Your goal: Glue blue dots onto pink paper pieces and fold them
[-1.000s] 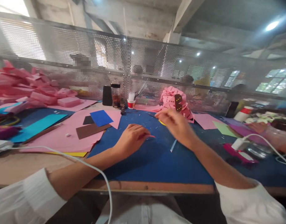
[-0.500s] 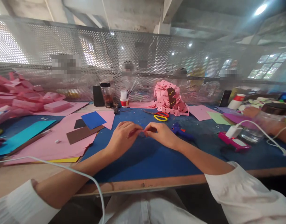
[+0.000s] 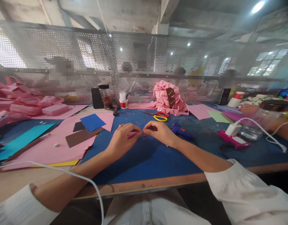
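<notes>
Scissors (image 3: 161,117) lie on a worktop (image 3: 136,170); in front of them and slightly left, two bare hands meet at the fingertips. The left hand (image 3: 122,139) pinches a pink strip (image 3: 132,134), mostly hidden by its fingers. The right hand (image 3: 159,132), fingertips drawn narrow, meets the strip's end; whether it grips it too cannot be told. The step in hand seems to be fine fingertip work on the strip, and the next move likely calls for a steady, light pinch. Left of the scissors and a little beyond stand a slim jar (image 3: 105,97), dark brown contents low inside, and a cup (image 3: 123,103) holding something white. Far right of the scissors is a wide jar (image 3: 253,132), contents unclear.
</notes>
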Motion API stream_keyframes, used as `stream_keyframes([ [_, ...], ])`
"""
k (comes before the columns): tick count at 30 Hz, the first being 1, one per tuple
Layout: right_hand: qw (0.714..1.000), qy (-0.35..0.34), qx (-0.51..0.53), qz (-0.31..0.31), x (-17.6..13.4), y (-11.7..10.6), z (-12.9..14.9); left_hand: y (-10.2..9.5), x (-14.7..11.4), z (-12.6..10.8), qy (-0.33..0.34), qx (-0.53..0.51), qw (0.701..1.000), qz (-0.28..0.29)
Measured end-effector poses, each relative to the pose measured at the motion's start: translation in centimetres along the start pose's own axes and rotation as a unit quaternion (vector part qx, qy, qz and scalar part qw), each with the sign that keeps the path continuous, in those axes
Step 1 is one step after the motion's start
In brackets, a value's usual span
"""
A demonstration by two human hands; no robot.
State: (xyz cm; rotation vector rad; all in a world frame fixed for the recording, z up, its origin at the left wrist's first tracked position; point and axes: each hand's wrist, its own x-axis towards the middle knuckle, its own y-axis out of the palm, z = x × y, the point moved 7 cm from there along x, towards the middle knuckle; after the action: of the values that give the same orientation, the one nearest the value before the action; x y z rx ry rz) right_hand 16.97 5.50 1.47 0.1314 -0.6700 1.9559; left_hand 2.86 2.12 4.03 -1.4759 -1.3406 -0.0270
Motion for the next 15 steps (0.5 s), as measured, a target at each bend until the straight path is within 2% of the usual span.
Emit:
stream_keyframes([
  [5, 0.999, -0.004, 0.029, 0.024, 0.07, 0.44, 0.13, 0.15, -0.06, 0.32, -0.023, -0.035, 0.999, 0.009],
  [10, 0.996, 0.026, 0.085, 0.027, 0.12, 0.62, 0.17, 0.19, -0.17, 0.86, -0.051, -0.065, 0.997, 0.004],
  [15, 0.998, 0.012, 0.059, 0.017, 0.04, 0.65, 0.60, 0.26, -0.16, 0.84, -0.056, -0.075, 0.996, 0.012],
])
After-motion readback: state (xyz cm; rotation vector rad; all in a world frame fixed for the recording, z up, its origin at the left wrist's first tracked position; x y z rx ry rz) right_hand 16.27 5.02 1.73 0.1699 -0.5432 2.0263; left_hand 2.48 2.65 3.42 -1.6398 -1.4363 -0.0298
